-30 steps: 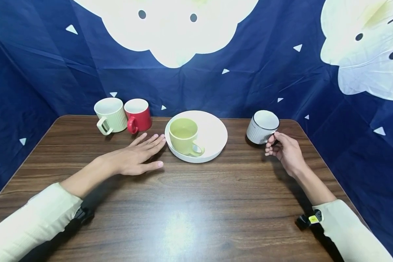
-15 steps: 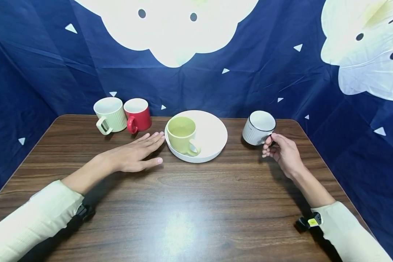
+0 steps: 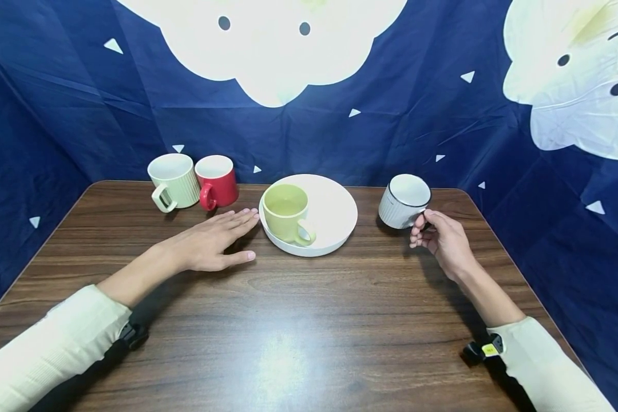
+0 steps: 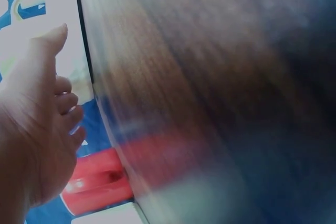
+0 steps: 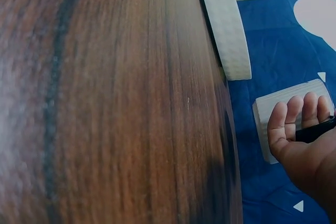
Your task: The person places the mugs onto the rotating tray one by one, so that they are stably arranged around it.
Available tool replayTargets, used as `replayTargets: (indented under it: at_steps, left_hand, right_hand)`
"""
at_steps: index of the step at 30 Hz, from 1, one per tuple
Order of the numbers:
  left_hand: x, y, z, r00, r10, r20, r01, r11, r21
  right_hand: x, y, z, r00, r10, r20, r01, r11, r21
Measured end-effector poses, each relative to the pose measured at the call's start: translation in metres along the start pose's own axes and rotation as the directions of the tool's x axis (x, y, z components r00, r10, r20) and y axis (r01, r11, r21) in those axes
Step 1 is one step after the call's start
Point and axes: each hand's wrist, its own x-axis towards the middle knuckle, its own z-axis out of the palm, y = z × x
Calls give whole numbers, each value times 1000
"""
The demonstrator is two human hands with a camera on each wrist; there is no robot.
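Note:
My right hand (image 3: 445, 243) grips the black handle (image 5: 316, 130) of a white ribbed mug (image 3: 404, 203) with a dark rim. In the right wrist view a gap shows between this mug and the tabletop, so it hangs just above the wood. My left hand (image 3: 211, 243) stretches over the table, palm down, fingers straight. Its fingertips are at the left rim of a round white dish (image 3: 335, 220); whether they touch it I cannot tell. Inside the dish, on its left side, stands a yellow-green mug (image 3: 286, 214) with its handle toward the lower right.
Left of the dish, at the back of the table, a red mug (image 3: 224, 186) stands beside a pale green ribbed mug (image 3: 177, 180). The wooden table (image 3: 309, 320) ends at a dark blue cloth (image 3: 309, 137) with white cloud shapes.
My right hand has carried the white mug a short way left. The yellow-green mug has shifted slightly left in the dish. My left fingers have drawn closer together.

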Motion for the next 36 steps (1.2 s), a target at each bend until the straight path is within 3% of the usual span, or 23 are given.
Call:
replayTargets:
  at_steps: [10,27,36]
  left_hand:
    - [3,-1,3,994,-10,-105,14,999,40]
    - [2,-1,4,997,-68,-48,68,998,2]
    - [-6,5,5,998,-52,-39,52,999,-9]
  right_hand:
    - [0,1,0,1000,6,6,-6,1000,-12]
    - [-1,-3,8,1000,6,18,-6,1000,5]
    - [-2,-5,12,1000,-11,22,11,1000,4]
